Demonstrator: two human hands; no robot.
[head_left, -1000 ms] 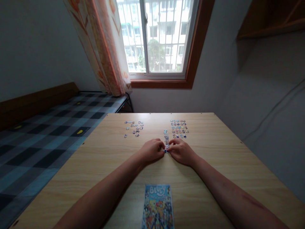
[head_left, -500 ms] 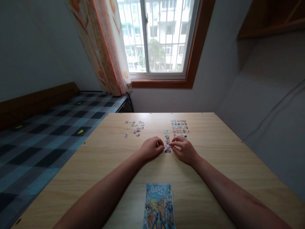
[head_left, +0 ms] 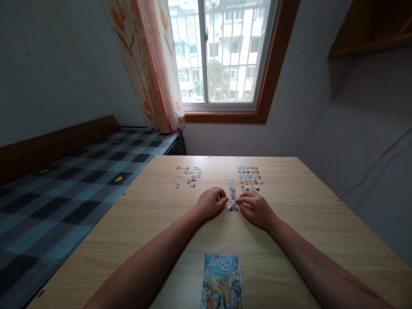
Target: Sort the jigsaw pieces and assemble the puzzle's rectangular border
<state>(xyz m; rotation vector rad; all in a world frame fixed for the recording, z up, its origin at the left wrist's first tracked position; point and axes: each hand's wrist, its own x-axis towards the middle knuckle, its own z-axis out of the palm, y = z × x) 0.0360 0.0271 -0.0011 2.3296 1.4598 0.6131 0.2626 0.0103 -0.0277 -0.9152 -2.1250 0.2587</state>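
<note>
A narrow upright strip of joined jigsaw pieces (head_left: pixel 232 189) lies on the wooden table (head_left: pixel 180 231), between my two hands. My left hand (head_left: pixel 210 201) rests at its left side, fingers curled and thumb tip close to the lower part of the strip. From the right, my right hand (head_left: pixel 255 208) reaches in with thumb and forefinger pinched together at the strip's edge. Whether a small piece sits in either hand's fingertips is too small to tell. The strip's lower end, wider and darker, shows between the hands.
Loose jigsaw pieces (head_left: pixel 193 176) lie scattered at the far left of the strip. More pieces (head_left: pixel 249 176) are laid out in rows at the far right. A Bluey picture sheet (head_left: pixel 222 283) lies near me. A bed (head_left: pixel 80 189) with a checked cover flanks the table's left side.
The whole view has shifted, so everything appears slightly farther right and lower. Both hands keep nearly the same pose beside the strip.
</note>
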